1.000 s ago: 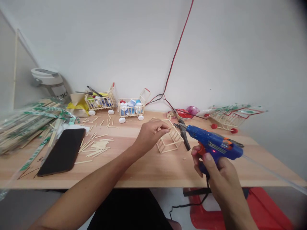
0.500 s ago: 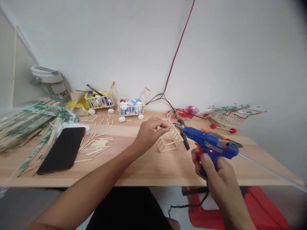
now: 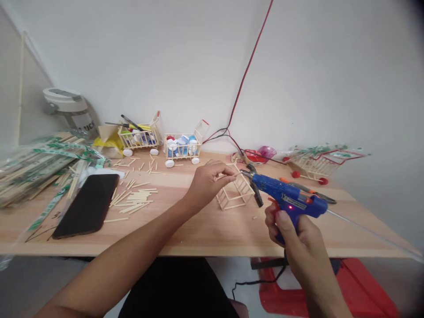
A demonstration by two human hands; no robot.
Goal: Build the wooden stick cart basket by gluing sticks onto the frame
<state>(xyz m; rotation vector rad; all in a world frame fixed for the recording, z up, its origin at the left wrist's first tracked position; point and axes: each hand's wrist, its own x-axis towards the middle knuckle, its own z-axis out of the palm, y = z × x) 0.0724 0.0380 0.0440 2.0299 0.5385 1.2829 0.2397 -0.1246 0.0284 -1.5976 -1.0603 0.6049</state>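
Note:
My right hand [image 3: 294,234] is wrapped round the handle of a blue hot glue gun [image 3: 278,187], its red light lit and a clear glue stick [image 3: 367,232] trailing from its back. My left hand [image 3: 208,181] is closed in a pinch on a short wooden stick [image 3: 237,173], whose end is at the gun's nozzle. Whether the two touch, I cannot tell. Just beneath lies an open box-shaped stick frame [image 3: 236,203] on the table, partly hidden by my left hand. Black-handled pliers [image 3: 256,194] lie behind the gun's front end.
Loose short sticks [image 3: 139,196] and a black phone [image 3: 86,206] lie on the left, by bundled sticks [image 3: 36,165]. Two small stick carts [image 3: 142,140] stand at the wall; a red-trimmed cart [image 3: 314,165] stands right. The table's front edge [image 3: 198,252] is near me.
The camera view has shifted slightly. Both hands keep their holds, with the glue gun's nozzle still at the stick's end.

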